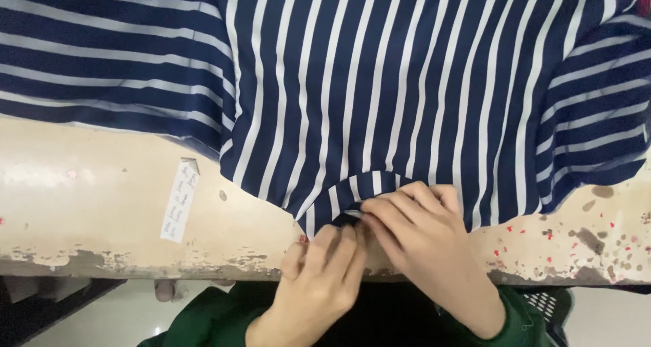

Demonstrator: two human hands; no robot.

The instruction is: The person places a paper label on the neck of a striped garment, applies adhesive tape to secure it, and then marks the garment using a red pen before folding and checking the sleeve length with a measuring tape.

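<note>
A navy shirt with white stripes [407, 83] lies spread on a worn beige table [88, 191], its curved neckline at the near edge. My left hand [319, 272] pinches the neckline from below, fingers closed on the fabric. My right hand [420, 232] grips the same neckline edge just to the right, fingertips meeting the left hand's. A small pale bit, maybe a tag, shows between the fingertips.
A white paper slip with handwriting [180, 199] is stuck to the table at the left. Red and brown specks [583, 238] mark the table's right side. The chipped front edge [135, 262] runs along the bottom; green sleeves [203, 320] show below.
</note>
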